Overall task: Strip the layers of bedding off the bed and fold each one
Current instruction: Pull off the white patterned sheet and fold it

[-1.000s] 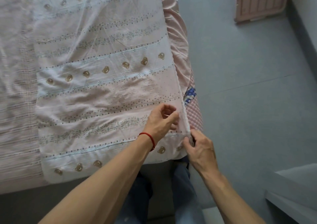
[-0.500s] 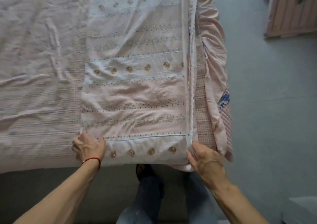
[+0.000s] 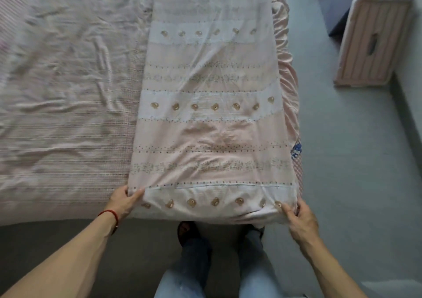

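Note:
A pale pink and white patterned sheet, folded into a long strip, lies along the right side of the bed. My left hand pinches its near left corner, and a red cord circles that wrist. My right hand grips the near right corner at the bed's edge. Under the strip lies a wrinkled pink checked sheet that covers the mattress. A ruffled pink bed skirt runs down the bed's right side.
Grey floor lies to the right of the bed and in front of it. A pink ribbed panel leans against dark furniture at the far right. My legs in jeans stand at the bed's near edge.
My left hand moved from the strip's right edge to its near left corner. My right hand stayed on the near right corner. The bound edge at the right is now tucked flush.

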The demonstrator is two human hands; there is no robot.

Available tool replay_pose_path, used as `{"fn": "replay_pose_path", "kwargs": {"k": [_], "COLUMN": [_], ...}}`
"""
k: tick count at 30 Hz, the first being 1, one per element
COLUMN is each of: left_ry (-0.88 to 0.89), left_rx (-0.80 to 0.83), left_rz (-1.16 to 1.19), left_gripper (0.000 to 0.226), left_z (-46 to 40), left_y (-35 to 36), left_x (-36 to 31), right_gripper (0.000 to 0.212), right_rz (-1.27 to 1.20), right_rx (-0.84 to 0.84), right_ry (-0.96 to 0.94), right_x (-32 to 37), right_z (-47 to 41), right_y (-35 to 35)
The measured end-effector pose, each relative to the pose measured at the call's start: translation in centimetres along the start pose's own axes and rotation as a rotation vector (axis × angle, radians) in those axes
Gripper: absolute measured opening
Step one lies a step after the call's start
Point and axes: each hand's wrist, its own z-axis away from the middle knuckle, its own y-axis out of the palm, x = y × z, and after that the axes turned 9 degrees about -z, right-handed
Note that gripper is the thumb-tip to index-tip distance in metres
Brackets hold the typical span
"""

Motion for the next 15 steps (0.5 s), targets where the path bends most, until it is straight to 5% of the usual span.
{"fn": "replay_pose_path", "kwargs": {"k": [7, 11, 13, 15], "left_ry": [0.018, 0.021, 0.027, 0.029], "left_rx": [0.127, 0.438, 0.553, 0.567], "left_rz": [-0.012, 0.192, 0.284, 0.375], "left_gripper": [0.049, 0.029, 0.043, 0.057], "left_z": [3.6, 7.7, 8.2, 8.8], "left_y": [-5.2, -7.3, -8.6, -10.0], "left_x": [0.7, 0.1, 0.4, 0.3], "right_gripper": [0.027, 0.022, 0.022, 0.048], "right_rz": [0.038, -0.125, -0.175, -0.147], "right_rx": [-0.08, 0.123, 0.25, 0.287], "right_ry": [0.112, 0.165, 0.209, 0.208], "right_x": [3.7, 7.5, 8.9, 10.0], "right_z": [0.4, 3.5, 5.4, 6.4], "right_y": [-6.4, -8.3, -9.3, -10.4]}}
